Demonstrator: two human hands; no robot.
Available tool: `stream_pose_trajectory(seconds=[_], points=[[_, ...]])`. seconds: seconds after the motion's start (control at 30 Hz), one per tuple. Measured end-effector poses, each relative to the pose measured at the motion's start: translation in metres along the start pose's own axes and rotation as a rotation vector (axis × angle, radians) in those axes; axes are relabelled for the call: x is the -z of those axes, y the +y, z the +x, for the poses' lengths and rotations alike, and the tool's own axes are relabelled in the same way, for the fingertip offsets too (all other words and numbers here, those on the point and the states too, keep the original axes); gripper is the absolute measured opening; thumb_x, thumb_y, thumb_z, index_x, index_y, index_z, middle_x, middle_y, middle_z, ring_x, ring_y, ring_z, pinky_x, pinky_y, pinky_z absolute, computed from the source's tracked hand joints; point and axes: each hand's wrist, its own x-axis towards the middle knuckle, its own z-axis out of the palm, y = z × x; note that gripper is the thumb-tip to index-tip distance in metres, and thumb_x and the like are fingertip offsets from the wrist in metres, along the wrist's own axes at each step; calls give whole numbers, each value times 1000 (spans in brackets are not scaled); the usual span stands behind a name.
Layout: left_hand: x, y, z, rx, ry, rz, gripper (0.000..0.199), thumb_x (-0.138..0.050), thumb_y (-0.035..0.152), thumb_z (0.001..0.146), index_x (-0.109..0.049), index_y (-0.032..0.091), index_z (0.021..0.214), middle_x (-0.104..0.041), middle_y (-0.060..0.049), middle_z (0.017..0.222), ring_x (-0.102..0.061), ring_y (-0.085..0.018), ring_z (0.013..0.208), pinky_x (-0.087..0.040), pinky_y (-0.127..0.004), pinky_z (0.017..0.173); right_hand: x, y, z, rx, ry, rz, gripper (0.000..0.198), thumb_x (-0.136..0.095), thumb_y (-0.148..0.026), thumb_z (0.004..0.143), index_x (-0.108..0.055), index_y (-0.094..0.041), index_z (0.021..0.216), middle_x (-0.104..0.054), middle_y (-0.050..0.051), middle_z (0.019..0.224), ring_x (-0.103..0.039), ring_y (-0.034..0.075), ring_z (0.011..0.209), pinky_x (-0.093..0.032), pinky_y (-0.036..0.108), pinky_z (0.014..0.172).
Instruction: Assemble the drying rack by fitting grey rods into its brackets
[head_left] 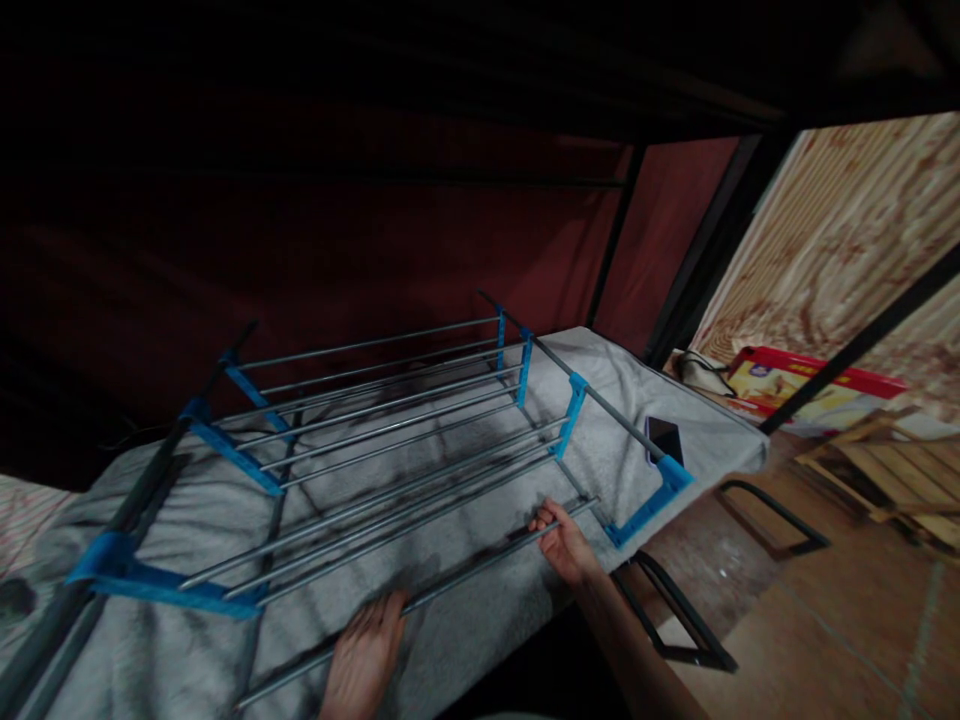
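A loose grey metal rod point(472, 572) runs slantwise across the front of the bed, held in both my hands. My left hand point(365, 655) is closed over it left of the middle. Close to its right end, my right hand point(561, 543) grips it with curled fingers. Just beyond lies a rack point(390, 428) of grey tubes joined by blue plastic brackets. The near right blue bracket point(649, 510) is close to the rod's right tip, apart from it. A near left blue bracket point(169, 585) carries several rods whose left ends reach it.
Grey fabric point(450, 655) covers the bed under the rack. A phone point(664, 440) lies on it at the right. On the floor are black metal frames point(686, 625), a wooden slatted piece point(892, 465) and a red and yellow box point(810, 385). Dark bed posts point(615, 235) stand behind.
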Motion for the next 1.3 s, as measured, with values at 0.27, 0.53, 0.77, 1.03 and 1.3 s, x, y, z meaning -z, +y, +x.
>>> stream_pose_trajectory(seconds=[0.27, 0.53, 0.77, 1.03, 1.3], points=[[8, 2, 2, -7, 35, -49, 20, -40, 27, 95, -60, 26, 100, -74, -3, 87, -71, -19, 79, -57, -31, 72, 2, 0, 0, 15, -14, 6, 25, -80, -24, 69, -55, -21, 66, -51, -8, 60, -52, 10, 57, -51, 28, 69], [5, -9, -5, -49, -28, 24, 29, -39, 24, 94, -66, 27, 104, -75, -3, 102, -70, -21, 93, -56, -36, 85, 2, -4, -4, 50, 47, 47, 15, -76, -23, 69, -65, -20, 77, -66, 0, 75, -64, 16, 73, -56, 33, 73], [11, -12, -5, -16, -51, 61, 36, -34, 22, 95, -68, 24, 107, -74, -5, 106, -68, -23, 99, -52, -41, 90, 7, -1, -14, 111, 14, -233, 29, -82, -32, 67, -68, -24, 91, -73, 4, 93, -69, 21, 88, -55, 37, 82], [5, -3, -3, -39, 166, 0, 28, -42, 41, 98, -64, 23, 101, -74, -3, 87, -70, -18, 79, -53, -32, 75, 6, -4, -13, 156, 101, -292, 33, -86, -42, 63, -59, -24, 72, -64, -5, 70, -63, 13, 66, -57, 30, 72], [8, -7, -3, -99, 208, 64, 29, -39, 37, 99, -65, 23, 97, -74, -2, 86, -69, -18, 78, -52, -33, 75, 11, -1, -9, 163, 119, -320, 39, -88, -44, 59, -57, -23, 68, -59, -6, 66, -64, 11, 64, -57, 26, 70]])
